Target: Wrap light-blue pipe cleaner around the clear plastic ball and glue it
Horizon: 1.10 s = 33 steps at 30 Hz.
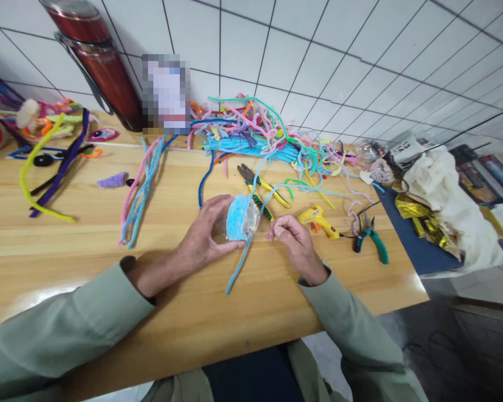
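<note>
My left hand [201, 234] grips a clear plastic container, round like a cut bottle, with light blue pipe cleaner [237, 218] wound in close rows around it. Loose blue pipe cleaner ends [238, 268] stick out below and above the winding. Just right of the container, my right hand [293, 243] is closed in a pinch; whatever its fingertips hold, if anything, is too small to make out. Behind the container lie yellow-and-black pliers [272, 190]. A yellow glue gun [319, 221] rests beyond my right hand.
Green-handled pliers [372, 243] lie at the right. A heap of coloured pipe cleaners [260, 134] runs along the tiled wall. Pink and blue strands [142, 190] and a purple piece [112, 180] lie left. A red thermos [104, 61] stands at the back; a white cloth bag [452, 206] sits right.
</note>
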Tool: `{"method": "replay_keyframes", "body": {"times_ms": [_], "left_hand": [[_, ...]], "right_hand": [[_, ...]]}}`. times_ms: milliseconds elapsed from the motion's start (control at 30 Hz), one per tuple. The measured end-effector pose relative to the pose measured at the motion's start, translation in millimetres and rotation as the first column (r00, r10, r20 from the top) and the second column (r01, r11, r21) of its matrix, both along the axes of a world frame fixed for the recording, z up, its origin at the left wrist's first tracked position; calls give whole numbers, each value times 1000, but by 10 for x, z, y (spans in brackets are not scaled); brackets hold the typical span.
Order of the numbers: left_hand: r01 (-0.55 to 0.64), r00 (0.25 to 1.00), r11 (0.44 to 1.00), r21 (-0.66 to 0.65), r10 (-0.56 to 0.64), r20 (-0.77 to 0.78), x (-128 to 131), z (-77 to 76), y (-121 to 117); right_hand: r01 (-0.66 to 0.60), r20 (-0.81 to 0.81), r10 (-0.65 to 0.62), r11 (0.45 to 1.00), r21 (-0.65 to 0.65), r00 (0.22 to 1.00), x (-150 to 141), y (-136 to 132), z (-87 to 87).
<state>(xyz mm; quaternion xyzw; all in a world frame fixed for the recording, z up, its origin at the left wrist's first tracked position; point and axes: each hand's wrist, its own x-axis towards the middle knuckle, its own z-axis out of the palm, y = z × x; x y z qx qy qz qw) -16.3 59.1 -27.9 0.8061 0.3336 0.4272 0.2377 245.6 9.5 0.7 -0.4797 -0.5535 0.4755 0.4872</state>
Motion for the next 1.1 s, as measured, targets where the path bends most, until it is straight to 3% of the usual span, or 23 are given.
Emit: {"method": "replay_keyframes", "body": {"times_ms": [200,467,767,933,1100], "left_hand": [[-4,1000,1000,11,4,26,13,-16,1],[5,1000,1000,26,-6,31,13,-8,7],[10,1000,999,42,-11,27,19,10,6],[8,1000,998,59,-9,23,20,34,13],[9,1000,999,52,-10,26,16,19,14]], "right_hand": [[-13,-178,4,999,-52,984,5,-12,-43],[23,-114,-26,999,-27,993,-5,19,-35],[-1,-246,-20,996,-84,969,-34,19,13],[-33,-236,10,995,-93,972,-36,14,-1],[-15,-122,10,999,-47,992,-14,22,-45]]}}
